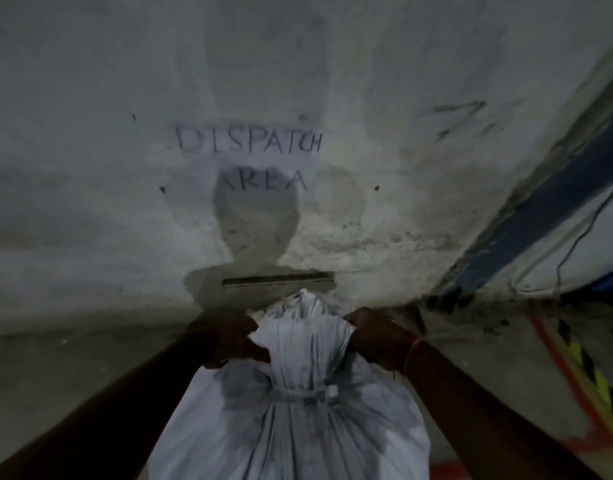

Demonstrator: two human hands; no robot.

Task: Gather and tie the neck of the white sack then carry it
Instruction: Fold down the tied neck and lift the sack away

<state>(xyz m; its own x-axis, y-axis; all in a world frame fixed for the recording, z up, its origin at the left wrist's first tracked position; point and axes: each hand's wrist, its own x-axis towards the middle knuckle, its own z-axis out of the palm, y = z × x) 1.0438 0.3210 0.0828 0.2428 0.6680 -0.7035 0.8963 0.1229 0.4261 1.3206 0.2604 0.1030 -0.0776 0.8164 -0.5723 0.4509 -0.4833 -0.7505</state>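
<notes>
The white sack point(291, 434) fills the bottom centre of the head view. Its neck is gathered and cinched by a white tie point(307, 393), and the bunched top point(303, 327) sticks up above it. My left hand point(229, 339) grips the left side of the bunched top. On the right side, my right hand point(378, 336) holds the same gathered cloth. Both forearms reach in from the bottom corners.
A rough grey wall point(125, 202) stands close ahead, with "DISPATCH AREA" point(253, 161) written on it and a dark slot point(277, 280) just above the sack top. White and blue material point(554, 209) leans at the right. Red, yellow and black floor marking point(575, 365) runs along the lower right.
</notes>
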